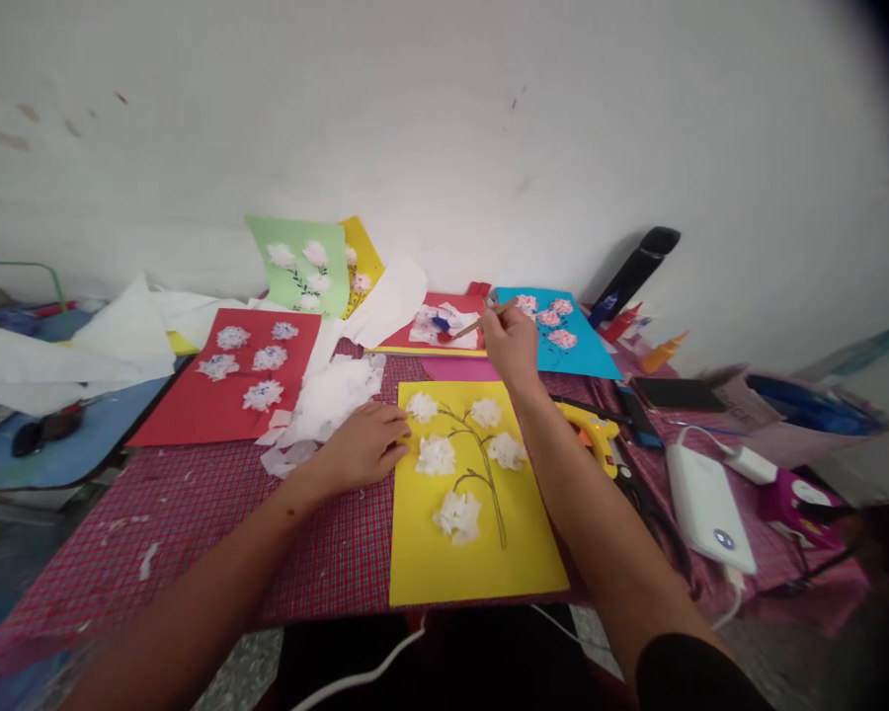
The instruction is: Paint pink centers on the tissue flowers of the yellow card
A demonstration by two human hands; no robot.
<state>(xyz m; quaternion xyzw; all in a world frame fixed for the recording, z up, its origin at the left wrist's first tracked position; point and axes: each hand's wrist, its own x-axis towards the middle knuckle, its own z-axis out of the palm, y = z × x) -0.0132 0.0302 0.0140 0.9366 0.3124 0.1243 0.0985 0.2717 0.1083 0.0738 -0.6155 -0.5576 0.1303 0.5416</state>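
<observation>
My right hand (510, 341) is shut on a thin wooden-handled paintbrush (478, 322), whose tip reaches a red sheet (430, 308) bearing white tissue and blue paint. My left hand (363, 446) rests with its fingertips at the left edge of a yellow card (430, 543), holding nothing. That card bears a drawn brown branch (481, 464) and several white tissue flowers (436, 455). A heap of torn white tissue (330, 400) lies just beyond my left hand.
A yellow hot glue gun (593, 434), black-handled scissors (648, 504) and a white power bank (707, 509) lie to the right on the checked red cloth (193, 533). Flowered red (193, 415), blue (585, 355) and green (333, 267) sheets surround the work. Bottles stand against the wall.
</observation>
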